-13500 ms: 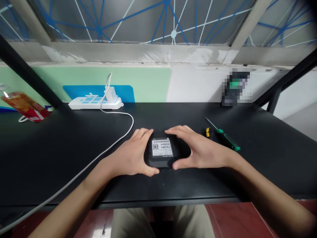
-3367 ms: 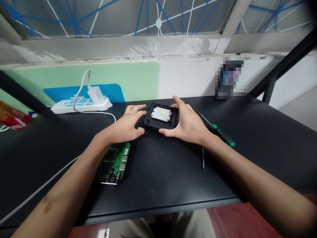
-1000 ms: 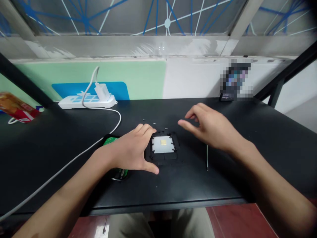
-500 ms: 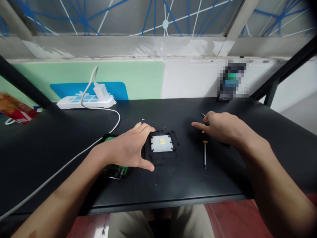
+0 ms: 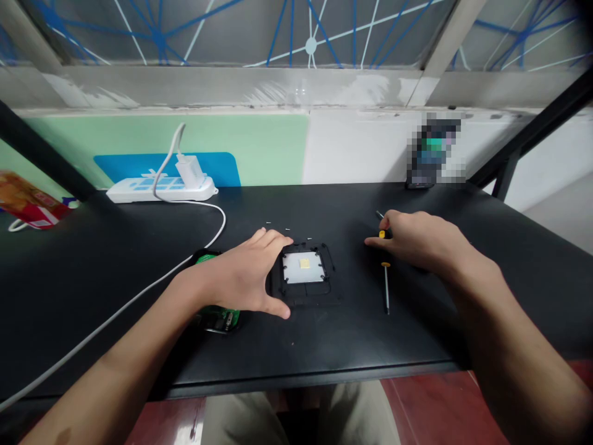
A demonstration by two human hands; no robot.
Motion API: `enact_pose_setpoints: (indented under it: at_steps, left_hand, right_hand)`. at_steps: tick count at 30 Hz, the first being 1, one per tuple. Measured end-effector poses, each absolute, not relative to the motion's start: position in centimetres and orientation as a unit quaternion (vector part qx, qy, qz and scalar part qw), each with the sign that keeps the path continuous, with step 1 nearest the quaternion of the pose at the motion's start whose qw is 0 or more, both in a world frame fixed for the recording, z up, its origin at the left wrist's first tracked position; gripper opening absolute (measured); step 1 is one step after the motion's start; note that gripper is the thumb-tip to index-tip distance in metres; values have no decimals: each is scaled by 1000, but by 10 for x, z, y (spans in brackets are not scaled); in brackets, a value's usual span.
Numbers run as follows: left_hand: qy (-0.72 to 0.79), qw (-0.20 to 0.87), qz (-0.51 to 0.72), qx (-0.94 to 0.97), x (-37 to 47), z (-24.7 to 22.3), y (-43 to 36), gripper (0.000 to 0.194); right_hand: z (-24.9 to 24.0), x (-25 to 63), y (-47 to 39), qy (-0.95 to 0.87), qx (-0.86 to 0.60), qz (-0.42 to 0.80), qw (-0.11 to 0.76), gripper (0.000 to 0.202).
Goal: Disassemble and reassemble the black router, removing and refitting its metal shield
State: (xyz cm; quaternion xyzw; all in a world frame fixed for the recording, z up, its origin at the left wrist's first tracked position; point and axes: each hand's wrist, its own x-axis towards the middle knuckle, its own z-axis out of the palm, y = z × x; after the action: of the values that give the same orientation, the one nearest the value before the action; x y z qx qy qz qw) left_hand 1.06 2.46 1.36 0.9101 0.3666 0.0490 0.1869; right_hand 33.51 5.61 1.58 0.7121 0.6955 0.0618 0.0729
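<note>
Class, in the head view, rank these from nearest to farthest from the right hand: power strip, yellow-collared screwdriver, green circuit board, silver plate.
1. Yellow-collared screwdriver: immediately at the right hand.
2. Silver plate: left of that hand.
3. Green circuit board: farther left, partly hidden by the left hand.
4. Power strip: farthest, back left.

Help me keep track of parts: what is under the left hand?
A green board: its far and near parts show, but the left hand covers its middle. Anything else beneath the hand is hidden.
</note>
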Motion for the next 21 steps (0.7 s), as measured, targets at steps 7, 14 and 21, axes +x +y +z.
enact_pose_setpoints:
  at_steps: [7, 14, 21]
  left_hand:
    - [378, 193, 31, 905, 10, 14, 24, 100]
    - [373, 196, 20, 907, 11, 17, 24, 99]
    - [374, 200, 23, 905, 13, 17, 24, 102]
  right_hand:
    - [18, 331, 55, 691, 721, 42, 31, 45]
    - [47, 316, 43, 609, 732, -62, -299, 32]
    - [41, 307, 52, 531, 595, -263, -543, 36]
